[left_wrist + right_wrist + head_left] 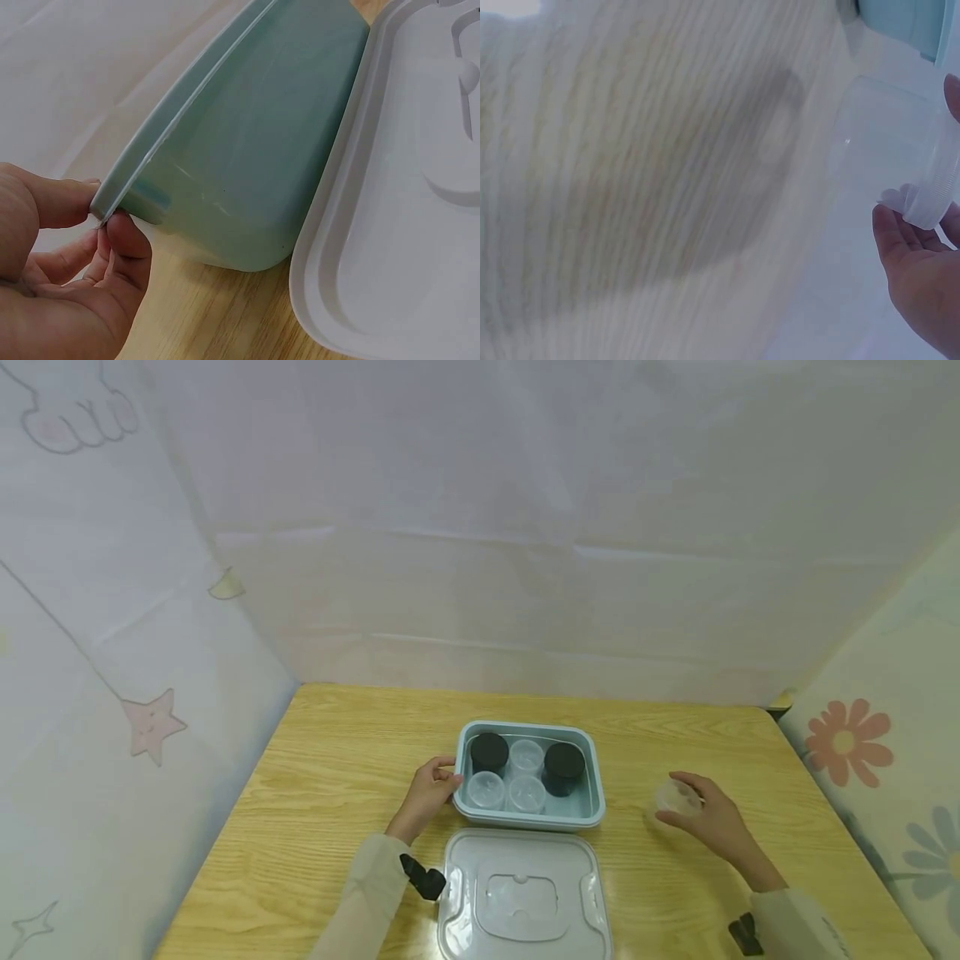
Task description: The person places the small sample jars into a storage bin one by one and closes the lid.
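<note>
Left hand pinching box rim, right hand gripping blurred clear cup

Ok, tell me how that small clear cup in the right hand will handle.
The clear cup looks like thin, see-through plastic, so probably very light and easy to squash. It seems round-walled, so laid on the table it would likely roll. The right hand holds it at the rim; smooth plastic may slip.

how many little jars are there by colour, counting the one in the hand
black-lidded jars: 2, both in the teal box
clear jars: 4, three in the box, one held by the right hand
total: 6
</note>
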A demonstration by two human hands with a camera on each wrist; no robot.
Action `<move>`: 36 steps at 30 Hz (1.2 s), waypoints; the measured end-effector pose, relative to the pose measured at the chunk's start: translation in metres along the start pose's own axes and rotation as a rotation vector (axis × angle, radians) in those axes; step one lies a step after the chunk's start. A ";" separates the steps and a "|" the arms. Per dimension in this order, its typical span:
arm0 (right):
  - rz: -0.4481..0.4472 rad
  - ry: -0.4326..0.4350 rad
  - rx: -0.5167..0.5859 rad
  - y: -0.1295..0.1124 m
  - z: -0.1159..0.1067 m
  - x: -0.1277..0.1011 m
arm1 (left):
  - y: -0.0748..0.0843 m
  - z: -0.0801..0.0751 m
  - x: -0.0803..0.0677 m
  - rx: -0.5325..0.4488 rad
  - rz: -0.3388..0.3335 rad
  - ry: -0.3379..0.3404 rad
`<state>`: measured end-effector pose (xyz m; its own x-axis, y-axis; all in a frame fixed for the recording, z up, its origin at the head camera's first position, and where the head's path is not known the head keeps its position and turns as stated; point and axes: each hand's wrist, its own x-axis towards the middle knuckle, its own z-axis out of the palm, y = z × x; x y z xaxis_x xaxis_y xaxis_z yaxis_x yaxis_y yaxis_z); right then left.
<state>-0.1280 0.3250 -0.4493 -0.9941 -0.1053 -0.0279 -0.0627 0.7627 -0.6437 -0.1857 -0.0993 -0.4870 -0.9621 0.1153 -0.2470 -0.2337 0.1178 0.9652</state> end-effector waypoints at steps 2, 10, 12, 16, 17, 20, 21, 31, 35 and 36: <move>-0.001 -0.007 0.005 -0.004 0.001 0.001 | -0.001 0.000 0.001 -0.005 0.000 -0.002; -0.035 0.007 0.021 -0.029 0.002 0.004 | 0.012 0.000 -0.009 0.006 0.008 -0.017; -0.046 0.017 0.023 -0.036 0.003 0.005 | 0.003 0.000 -0.002 0.005 0.007 -0.013; -0.061 0.028 0.024 -0.048 0.004 0.006 | -0.003 0.001 0.001 0.000 0.005 -0.006; -0.068 0.031 0.023 -0.050 0.005 0.007 | -0.003 0.001 0.001 -0.002 0.003 -0.003; -0.096 0.042 0.023 -0.057 0.006 0.008 | -0.003 0.001 -0.001 -0.006 0.002 0.003; -0.105 0.045 0.024 -0.059 0.007 0.009 | -0.003 0.001 -0.001 -0.004 0.004 0.005; -0.172 0.068 0.039 -0.083 0.010 0.015 | 0.007 0.000 -0.008 -0.013 -0.005 -0.009; -0.187 0.065 0.048 -0.091 0.013 0.020 | 0.020 -0.001 -0.016 -0.009 -0.005 -0.017; -0.193 0.064 0.052 -0.093 0.014 0.022 | 0.022 -0.001 -0.017 -0.008 -0.006 -0.018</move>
<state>-0.1427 0.2429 -0.4003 -0.9678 -0.2040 0.1476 -0.2495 0.6979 -0.6713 -0.1745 -0.0995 -0.4611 -0.9582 0.1319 -0.2540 -0.2405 0.1103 0.9644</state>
